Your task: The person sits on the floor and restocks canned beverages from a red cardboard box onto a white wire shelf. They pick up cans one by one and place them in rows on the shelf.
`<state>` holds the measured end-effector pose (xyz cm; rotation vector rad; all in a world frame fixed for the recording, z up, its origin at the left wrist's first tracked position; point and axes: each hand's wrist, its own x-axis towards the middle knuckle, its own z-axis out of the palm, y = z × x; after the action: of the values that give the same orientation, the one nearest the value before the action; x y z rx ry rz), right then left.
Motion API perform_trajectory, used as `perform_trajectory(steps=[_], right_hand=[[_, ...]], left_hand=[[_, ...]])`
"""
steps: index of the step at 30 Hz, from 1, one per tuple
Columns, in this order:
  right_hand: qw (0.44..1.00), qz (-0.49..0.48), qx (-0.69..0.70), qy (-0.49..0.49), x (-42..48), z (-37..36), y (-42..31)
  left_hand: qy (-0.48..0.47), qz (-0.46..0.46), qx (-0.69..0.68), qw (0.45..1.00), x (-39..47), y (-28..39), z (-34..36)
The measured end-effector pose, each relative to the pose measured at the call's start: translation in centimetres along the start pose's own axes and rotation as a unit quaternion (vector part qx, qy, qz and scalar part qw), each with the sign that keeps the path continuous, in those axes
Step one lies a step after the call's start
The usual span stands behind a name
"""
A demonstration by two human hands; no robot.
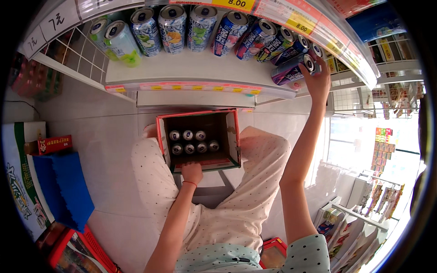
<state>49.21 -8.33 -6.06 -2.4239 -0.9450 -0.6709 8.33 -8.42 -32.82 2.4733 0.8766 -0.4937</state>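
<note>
My right hand [318, 80] reaches to the right end of a white store shelf [191, 68]. Its fingers are around the top of a tilted purple drink can [289, 72], close beside other cans. Between my knees stands an open-topped cardboard box [233, 131] with red edges. My left hand [192, 173] grips the box's near rim. Inside, several upright cans [188, 135] with silver tops form two rows towards the left. A row of fruit-flavoured cans lines the shelf, including a green apple one [146, 34] and a pale green pair [123, 44] at the left.
Price strips [273, 13] run along the shelf edge above. A wire mesh divider [85, 54] bounds the shelf on the left. A blue box [63, 187] and a red carton [54, 145] lie left of me. Snack racks [355, 221] stand to the right.
</note>
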Motion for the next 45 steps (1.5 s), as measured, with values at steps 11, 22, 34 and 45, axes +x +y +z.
perform_trajectory(steps=[11, 22, 34, 45], right_hand=[[0.991, 0.063, -0.092, -0.072, -1.1, 0.8, 0.3], [0.929, 0.126, 0.274, -0.216, -10.9, -6.6, -9.1], [0.86, -0.117, 0.008, -0.497, -25.7, 12.2, -10.4], [0.823, -0.08, -0.102, -0.553, -34.3, 21.1, -5.9]], left_hand=[[-0.009, 0.0, -0.007, 1.0, -0.1, -0.1, -0.3], [-0.004, -0.006, -0.015, 1.0, -0.3, 0.0, -0.5], [0.0, -0.017, -0.009, 1.0, 0.1, 0.1, -1.0], [-0.043, -0.024, 0.01, 0.999, -0.1, 0.3, -1.5]])
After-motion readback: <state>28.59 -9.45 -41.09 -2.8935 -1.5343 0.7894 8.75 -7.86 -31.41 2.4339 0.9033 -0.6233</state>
